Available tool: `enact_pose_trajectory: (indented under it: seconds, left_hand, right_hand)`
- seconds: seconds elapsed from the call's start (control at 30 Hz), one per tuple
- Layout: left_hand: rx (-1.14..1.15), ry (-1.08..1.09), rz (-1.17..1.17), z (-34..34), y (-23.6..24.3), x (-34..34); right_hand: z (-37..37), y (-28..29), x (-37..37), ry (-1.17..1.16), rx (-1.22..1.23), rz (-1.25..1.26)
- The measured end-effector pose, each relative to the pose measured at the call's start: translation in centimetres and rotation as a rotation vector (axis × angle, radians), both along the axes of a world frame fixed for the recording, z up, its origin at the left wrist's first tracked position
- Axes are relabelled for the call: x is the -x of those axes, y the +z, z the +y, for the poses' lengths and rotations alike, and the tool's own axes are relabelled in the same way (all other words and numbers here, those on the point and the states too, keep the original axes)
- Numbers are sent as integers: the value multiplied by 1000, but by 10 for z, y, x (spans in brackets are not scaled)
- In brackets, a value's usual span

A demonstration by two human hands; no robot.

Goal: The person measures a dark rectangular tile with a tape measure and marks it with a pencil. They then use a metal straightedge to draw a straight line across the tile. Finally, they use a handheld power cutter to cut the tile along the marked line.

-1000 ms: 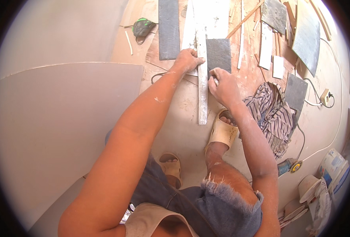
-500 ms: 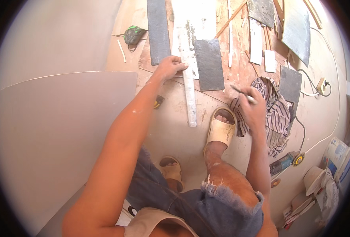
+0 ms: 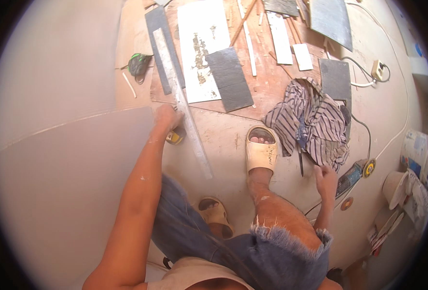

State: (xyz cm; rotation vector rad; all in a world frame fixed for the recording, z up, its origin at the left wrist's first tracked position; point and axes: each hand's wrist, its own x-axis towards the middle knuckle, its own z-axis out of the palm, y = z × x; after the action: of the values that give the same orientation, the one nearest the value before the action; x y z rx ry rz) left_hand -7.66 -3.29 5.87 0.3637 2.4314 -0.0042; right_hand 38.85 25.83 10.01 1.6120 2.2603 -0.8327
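Note:
My left hand (image 3: 167,118) is curled and a little blurred beside a long whitish straightedge (image 3: 182,104). I cannot tell whether it grips the edge. Just below that hand lies a yellow and black tape measure (image 3: 174,138). The straightedge slants across a dark slate-like strip (image 3: 161,58) and the floor. My right hand (image 3: 325,179) is closed, with nothing showing in it, between a striped cloth (image 3: 315,121) and an angle grinder (image 3: 351,179). A thin dark pencil-like tool (image 3: 301,163) lies at the cloth's lower edge, apart from the hand.
A white stained panel (image 3: 194,29) and a dark tile (image 3: 229,79) lie ahead, with wood strips and offcuts around them. A green and black pouch-like item (image 3: 138,65) is at far left. At right are a power socket (image 3: 378,71), cords, a cutting disc (image 3: 347,203) and buckets (image 3: 394,190).
My left hand has moved down and left, and the straightedge now slants onto the dark strip. My right hand has let go of the pencil-like tool and drawn back toward me.

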Motion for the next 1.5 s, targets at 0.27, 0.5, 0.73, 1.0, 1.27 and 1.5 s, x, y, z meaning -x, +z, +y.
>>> enact_pose_trajectory:
  seconds: [0.27, 0.5, 0.73, 1.0, 1.27, 1.5]
  left_hand:
    - [-467, -1119, 442, 137, 17, 5]
    - [-267, -370, 224, 234, 10, 44]
    - [-173, -287, 196, 275, -24, 53]
    - [-322, -696, 52, 304, -13, 42]
    - [-270, -1379, 195, 271, -13, -31]
    - [-215, -1406, 172, 301, 7, -41]
  right_hand:
    - [30, -70, -248, -485, -514, -362]
    - [21, -137, -297, -656, -460, -158]
    - [5, -108, -242, -860, -276, 150]
    - [38, -86, -192, -616, -296, 92]
    - [69, -102, -184, -635, -321, -178]
    - [84, -111, -201, -918, -152, 195]
